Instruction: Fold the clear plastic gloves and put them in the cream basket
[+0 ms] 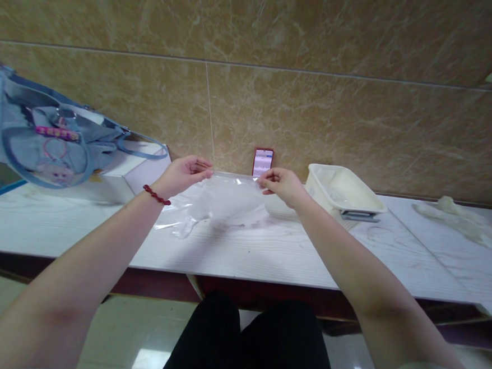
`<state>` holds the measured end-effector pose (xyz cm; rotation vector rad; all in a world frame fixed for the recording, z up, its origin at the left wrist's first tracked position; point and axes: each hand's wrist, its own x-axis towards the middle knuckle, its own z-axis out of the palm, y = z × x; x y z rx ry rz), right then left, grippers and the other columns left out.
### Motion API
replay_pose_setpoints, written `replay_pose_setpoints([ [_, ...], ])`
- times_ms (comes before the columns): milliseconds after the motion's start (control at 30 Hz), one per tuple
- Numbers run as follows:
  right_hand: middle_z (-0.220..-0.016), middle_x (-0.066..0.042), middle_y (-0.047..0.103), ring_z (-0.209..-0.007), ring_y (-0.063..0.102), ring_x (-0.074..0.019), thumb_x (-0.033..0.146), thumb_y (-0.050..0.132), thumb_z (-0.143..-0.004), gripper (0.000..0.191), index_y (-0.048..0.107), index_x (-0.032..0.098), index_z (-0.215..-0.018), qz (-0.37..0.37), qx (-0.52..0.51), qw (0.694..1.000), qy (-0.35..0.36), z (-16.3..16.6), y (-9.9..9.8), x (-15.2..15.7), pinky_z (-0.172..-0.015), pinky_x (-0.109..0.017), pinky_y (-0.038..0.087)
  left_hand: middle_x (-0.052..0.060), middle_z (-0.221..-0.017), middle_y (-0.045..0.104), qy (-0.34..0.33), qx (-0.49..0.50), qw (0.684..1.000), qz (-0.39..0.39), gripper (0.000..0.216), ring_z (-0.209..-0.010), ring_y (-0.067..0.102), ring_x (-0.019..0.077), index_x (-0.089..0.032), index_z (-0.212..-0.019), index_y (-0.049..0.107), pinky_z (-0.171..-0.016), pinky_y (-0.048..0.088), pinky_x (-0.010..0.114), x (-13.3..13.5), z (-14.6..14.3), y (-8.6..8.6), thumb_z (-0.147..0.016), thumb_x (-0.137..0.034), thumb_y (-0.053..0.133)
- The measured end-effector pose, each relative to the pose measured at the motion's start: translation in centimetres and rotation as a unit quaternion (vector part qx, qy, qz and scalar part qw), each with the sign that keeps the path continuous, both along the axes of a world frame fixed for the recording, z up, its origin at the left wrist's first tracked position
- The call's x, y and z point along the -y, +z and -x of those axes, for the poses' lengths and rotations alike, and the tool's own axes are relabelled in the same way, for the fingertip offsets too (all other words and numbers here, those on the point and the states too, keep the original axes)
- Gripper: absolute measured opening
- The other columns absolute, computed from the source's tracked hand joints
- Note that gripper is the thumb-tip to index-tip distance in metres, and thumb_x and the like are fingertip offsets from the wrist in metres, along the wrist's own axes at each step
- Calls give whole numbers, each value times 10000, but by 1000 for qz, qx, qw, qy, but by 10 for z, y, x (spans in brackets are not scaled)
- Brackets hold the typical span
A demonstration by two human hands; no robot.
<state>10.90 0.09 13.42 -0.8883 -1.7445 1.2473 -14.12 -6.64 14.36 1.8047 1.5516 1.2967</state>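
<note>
A clear plastic bag (236,198) is stretched between my two hands above the white table. My left hand (188,173), with a dark red bracelet at the wrist, pinches its upper left edge. At the upper right edge, the thumb and fingers of my right hand (283,184) pinch the film. More clear plastic (183,208) lies crumpled on the table below my left hand; whether it belongs to the same bag I cannot tell. Just behind my right hand a phone (263,161) with a lit screen stands propped against the wall.
A cream plastic bin (347,189) stands right of my right hand, with clear plastic inside. On the left, a blue handbag (55,137) rests by a white box (135,171). Crumpled plastic (458,219) lies far right on the white table (245,257). A marbled wall (276,113) rises behind.
</note>
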Motion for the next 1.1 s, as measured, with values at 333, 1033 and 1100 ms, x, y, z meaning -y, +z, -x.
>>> replay_pose_setpoints([
  [333, -534, 17, 558, -500, 520, -62, 291, 720, -520, 258, 533, 139, -613, -20, -6, 1000, -5, -1, -7, -2, -491, -200, 500, 59, -771, 641, -39, -1, 999, 16, 407, -733, 608, 169, -130, -929, 541, -683, 474, 324, 2, 1, -5, -631, -393, 627],
  [1033, -521, 30, 544, -509, 573, -90, 303, 715, -558, 310, 445, 158, -603, 8, -13, 999, -39, -9, -7, -8, -500, -213, 511, 77, -932, 619, 10, 2, 1000, -12, 331, -786, 582, 148, -145, -937, 543, -720, 458, 292, 3, 33, -15, -664, -325, 595],
  [1100, -542, 32, 541, -522, 582, -96, 299, 680, -618, 289, 423, 169, -634, 31, -24, 998, -58, -12, -7, -11, -475, -203, 500, 72, -914, 615, 46, 12, 999, -12, 305, -728, 577, 128, -150, -929, 538, -653, 458, 259, 0, 45, -18, -671, -305, 584],
])
